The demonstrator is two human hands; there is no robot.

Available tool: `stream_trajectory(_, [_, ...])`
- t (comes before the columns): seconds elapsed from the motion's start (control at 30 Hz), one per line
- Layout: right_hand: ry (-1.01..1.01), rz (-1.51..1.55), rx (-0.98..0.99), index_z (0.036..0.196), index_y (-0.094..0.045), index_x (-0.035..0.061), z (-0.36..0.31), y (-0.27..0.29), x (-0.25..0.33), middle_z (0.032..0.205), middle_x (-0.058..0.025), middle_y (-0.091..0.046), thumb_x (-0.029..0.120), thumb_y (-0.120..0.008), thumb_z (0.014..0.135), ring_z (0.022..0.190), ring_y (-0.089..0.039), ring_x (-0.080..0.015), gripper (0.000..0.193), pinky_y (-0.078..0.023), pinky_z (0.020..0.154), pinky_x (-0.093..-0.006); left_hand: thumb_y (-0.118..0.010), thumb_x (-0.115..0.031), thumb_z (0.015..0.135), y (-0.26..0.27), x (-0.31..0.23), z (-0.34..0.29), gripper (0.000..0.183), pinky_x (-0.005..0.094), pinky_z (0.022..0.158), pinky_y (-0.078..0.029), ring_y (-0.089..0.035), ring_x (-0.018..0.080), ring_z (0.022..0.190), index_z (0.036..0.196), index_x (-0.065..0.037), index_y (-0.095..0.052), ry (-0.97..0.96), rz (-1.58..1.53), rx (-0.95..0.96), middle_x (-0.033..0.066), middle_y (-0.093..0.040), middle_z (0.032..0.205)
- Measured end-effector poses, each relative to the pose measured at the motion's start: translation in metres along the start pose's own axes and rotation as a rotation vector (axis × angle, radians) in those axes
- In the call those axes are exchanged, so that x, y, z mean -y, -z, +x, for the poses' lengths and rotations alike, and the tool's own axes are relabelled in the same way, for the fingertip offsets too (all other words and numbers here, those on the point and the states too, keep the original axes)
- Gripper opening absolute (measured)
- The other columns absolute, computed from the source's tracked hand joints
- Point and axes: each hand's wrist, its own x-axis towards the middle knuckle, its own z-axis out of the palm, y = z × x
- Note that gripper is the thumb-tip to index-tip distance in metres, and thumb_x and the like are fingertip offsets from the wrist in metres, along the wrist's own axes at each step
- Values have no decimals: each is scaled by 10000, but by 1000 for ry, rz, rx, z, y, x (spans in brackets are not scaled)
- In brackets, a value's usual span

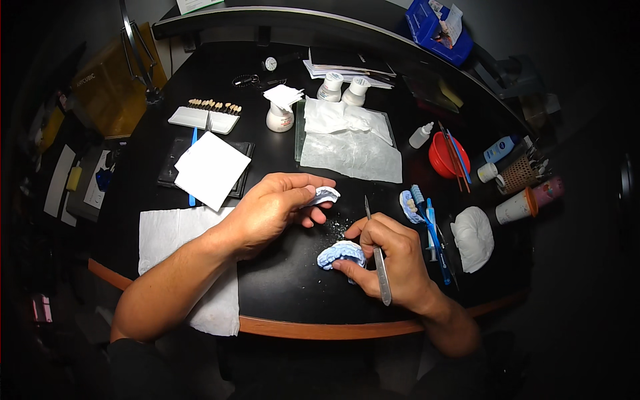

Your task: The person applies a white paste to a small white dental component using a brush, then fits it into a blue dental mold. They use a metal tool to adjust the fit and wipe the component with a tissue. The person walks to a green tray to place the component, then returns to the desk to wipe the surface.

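My left hand (265,210) is closed round a small curved piece (326,195), white with a greyish inner side, pinched between thumb and fingers above the black table. Lower and to the right, my right hand (398,257) grips a light blue dental cast (338,252) with thumb and fingertips. The same hand also holds a metal scalpel (382,277), its narrow end pointing away from me. The scalpel's middle is partly covered by fingers. White crumbs (339,229) lie scattered between the two hands. A second blue dental cast (409,205) with tooth-coloured teeth sits beyond my right hand.
Blue-handled brushes (437,233) and a wad of white tissue (473,239) lie at right, near a red bowl (448,157). A paper-covered glass slab (393,133) is ahead. White pads (213,170), a shade guide (203,119) and a paper towel (167,237) are at left.
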Motion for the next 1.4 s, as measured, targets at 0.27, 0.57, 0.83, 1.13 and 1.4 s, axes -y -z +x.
stream_trajectory(0.27, [-63, 136, -119, 742, -494, 46, 1, 2, -10, 777, -94, -629, 31, -880, 757, 631, -582, -125, 387, -467, 565, -281, -737, -89, 968, -9, -6, -4, 310, 257, 894, -534, -663, 88, 957, 1264, -10, -689, -202, 285, -81, 61, -730, 1083])
stream_trajectory(0.57, [-187, 500, -244, 855, -479, 47, -2, 4, -15, 925, -83, -612, -8, -766, 896, 733, -543, -26, 296, -452, 605, -189, -781, 28, 899, -15, -6, -6, 332, 231, 867, -592, -713, 118, 987, 1176, 32, -598, -202, 193, 15, 119, -705, 1094])
stream_trajectory(0.83, [-276, 770, -156, 901, -442, 62, 0, 9, -12, 1058, -122, -572, -20, -722, 925, 858, -635, -67, 292, -517, 698, -198, -773, 48, 894, -12, -3, -5, 323, 237, 872, -602, -720, 132, 984, 1171, 37, -607, -213, 232, -12, 125, -716, 1077])
stream_trajectory(1.13, [-212, 787, -91, 949, -440, 50, -1, 12, -14, 1163, -168, -540, -55, -716, 903, 960, -660, -114, 299, -536, 791, -215, -804, 48, 862, -14, -11, -8, 317, 245, 856, -602, -723, 141, 975, 1145, 46, -661, -278, 302, -33, 137, -740, 1062])
stream_trajectory(1.4, [-228, 768, -100, 938, -454, 53, 1, 10, -12, 1188, -172, -546, -21, -754, 909, 939, -640, -84, 310, -547, 787, -201, -836, 8, 849, -13, -6, -8, 304, 237, 822, -597, -715, 127, 948, 1123, 37, -708, -344, 461, -44, 112, -745, 1041])
